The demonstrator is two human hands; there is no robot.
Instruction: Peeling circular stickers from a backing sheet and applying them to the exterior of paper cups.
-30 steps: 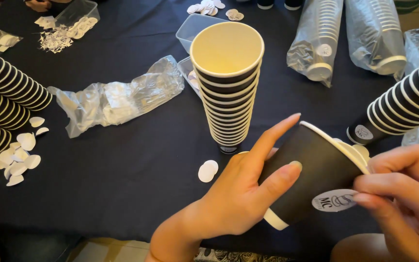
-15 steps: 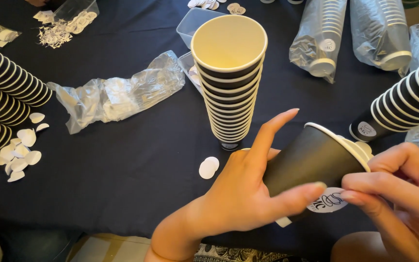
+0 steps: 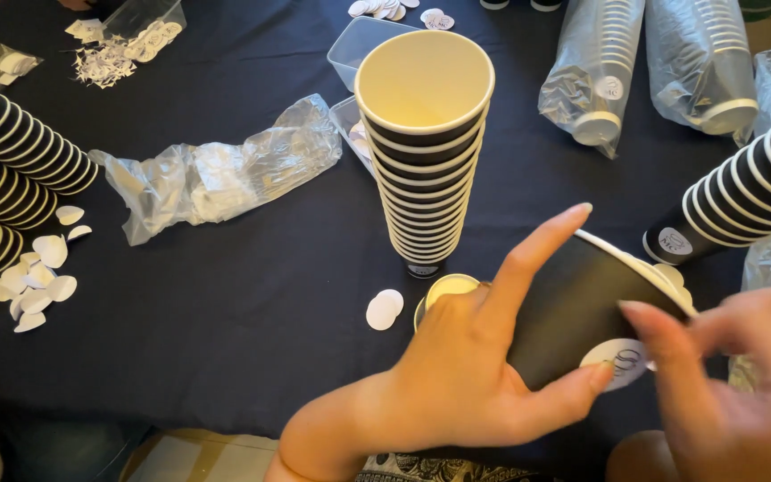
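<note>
My left hand (image 3: 466,375) grips a black paper cup (image 3: 573,308) lying on its side, rim pointing right, thumb under it and index finger stretched over the top. A round white sticker (image 3: 622,361) sits on the cup's wall. My right hand (image 3: 725,375) is blurred; its fingertips press on the cup beside that sticker. Just behind stands a tall upright stack of black cups (image 3: 423,152) with white rims. A loose white sticker disc (image 3: 384,309) lies on the black tablecloth (image 3: 252,303) by the stack's foot.
Lying stacks of black cups rest at the left (image 3: 11,178) and right (image 3: 751,192). Crumpled clear plastic (image 3: 216,174), bagged cup sleeves (image 3: 595,71), clear tubs (image 3: 363,45) and scattered white paper discs (image 3: 24,286) surround the work spot.
The cup has been turned in my left hand so the sticker faces up more. My right hand has moved left onto the cup by the sticker.
</note>
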